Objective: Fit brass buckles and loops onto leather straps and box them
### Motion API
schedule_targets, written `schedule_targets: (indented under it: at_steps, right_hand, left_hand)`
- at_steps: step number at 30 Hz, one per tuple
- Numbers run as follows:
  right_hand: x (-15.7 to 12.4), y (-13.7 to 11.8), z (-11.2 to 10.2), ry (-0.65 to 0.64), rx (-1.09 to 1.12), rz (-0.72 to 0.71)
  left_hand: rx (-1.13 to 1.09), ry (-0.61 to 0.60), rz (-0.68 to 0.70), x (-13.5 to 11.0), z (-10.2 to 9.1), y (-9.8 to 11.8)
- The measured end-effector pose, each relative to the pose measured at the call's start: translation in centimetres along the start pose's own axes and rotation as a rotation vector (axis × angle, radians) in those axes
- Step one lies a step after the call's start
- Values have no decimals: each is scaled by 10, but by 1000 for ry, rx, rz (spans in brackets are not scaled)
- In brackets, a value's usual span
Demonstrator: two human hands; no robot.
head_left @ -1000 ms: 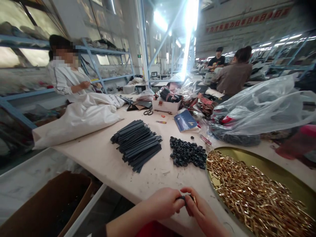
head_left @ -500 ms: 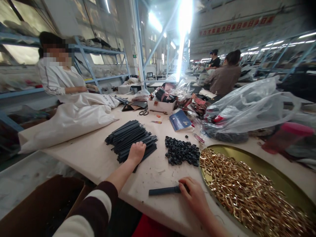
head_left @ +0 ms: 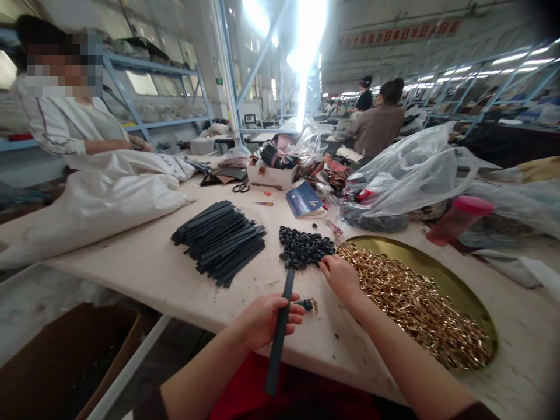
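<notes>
A flat black strap [head_left: 280, 341] lies across the fingers of my left hand [head_left: 266, 321], which is closed on it with the thumb on top. Beyond those fingers a short dark piece with a gold buckle [head_left: 312, 304] shows; whether the hand touches it I cannot tell. My right hand [head_left: 343, 279] reaches to the right edge of a heap of small black loops [head_left: 304, 246]. Its fingertips are pinched together there, and what is between them is hidden. To the left lies a thick stack of black straps [head_left: 221, 239].
A gold oval tray [head_left: 455, 286] full of gold buckles stands right. Behind are a blue booklet [head_left: 305, 199], scissors [head_left: 241, 186], a white box [head_left: 271, 175], a clear plastic bag [head_left: 406, 175] and a pink-lidded cup [head_left: 459, 219]. A white sack [head_left: 100, 204] and a co-worker [head_left: 65, 116] are left.
My left hand has left the strap stack and come back to the near edge with a strap. My right hand has let go of the strap at the table edge and moved forward to the loops.
</notes>
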State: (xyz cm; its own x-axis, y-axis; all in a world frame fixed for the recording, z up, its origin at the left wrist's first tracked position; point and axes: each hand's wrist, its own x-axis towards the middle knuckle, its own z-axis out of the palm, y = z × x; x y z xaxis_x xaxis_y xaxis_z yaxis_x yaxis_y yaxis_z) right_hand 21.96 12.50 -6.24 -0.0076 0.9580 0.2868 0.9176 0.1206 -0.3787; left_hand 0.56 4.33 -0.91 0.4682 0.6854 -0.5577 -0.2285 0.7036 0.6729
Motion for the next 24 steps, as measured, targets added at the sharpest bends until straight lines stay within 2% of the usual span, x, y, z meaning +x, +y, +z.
schedule_targets:
  at_steps: [3,6,12,14,16,18,21,24]
  right_hand:
    - [12,-6,12,-50,-102,-12]
    - [12,-7,19,-92,-161,-34]
    - [2,-2,14,-136,-179,-60]
    - [-5,-3,11,-138,-98,-72]
    - [-14,-6,7,-135,164,3]
    - [-25,-12,2,-136,595,192]
    - [-41,-25,-7,-217,1253,499]
    - [-50,-36,-18,-315,1666,659]
  left_hand:
    - [-135,-46,-50,-7,9,0]
    - [-188,-31,-72,-9,7,1]
    - [-287,-62,-116,5,-5,-3]
    - [-294,-63,-137,9,-6,-4]
    - [-247,-31,-151,11,-6,-5]
    - [-120,12,-120,12,-4,-7]
    - [152,29,23,12,2,-9]
    - [373,55,166,12,10,-9]
